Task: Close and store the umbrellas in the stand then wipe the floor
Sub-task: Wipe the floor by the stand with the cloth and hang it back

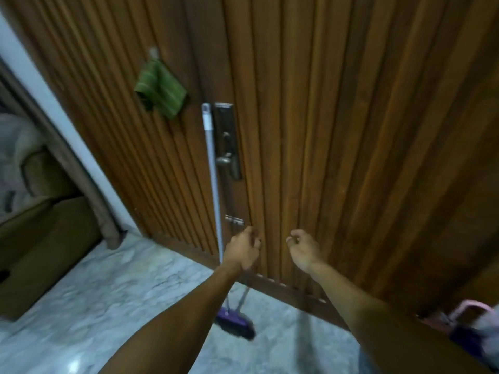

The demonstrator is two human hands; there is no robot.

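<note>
Head view looks down at a ribbed wooden door [324, 130] and a pale marble floor [108, 292]. Both arms reach forward toward the door's lower part. The left hand [243, 251] hangs with fingers loosely curled and holds nothing; it is just beside the mop [213, 171] shaft, though whether it touches the shaft I cannot tell. The right hand [303, 248] is likewise loosely curled and empty.

The mop leans upright against the door by the lock plate [226, 139], its purple head [235, 323] on the floor. A green cloth [160, 90] hangs from a hook [154, 53] above it.

At the bottom right corner, blurred shapes in pink and dark purple [469, 327] may be umbrellas in a stand, but the blur hides what they are. No open umbrella shows, so the storing part looks likely finished, and the wiping seems to be what is left: the mop stands ungripped, and the floor shows no clear sign of wiping.

No brand, label or writing can be read anywhere.
</note>
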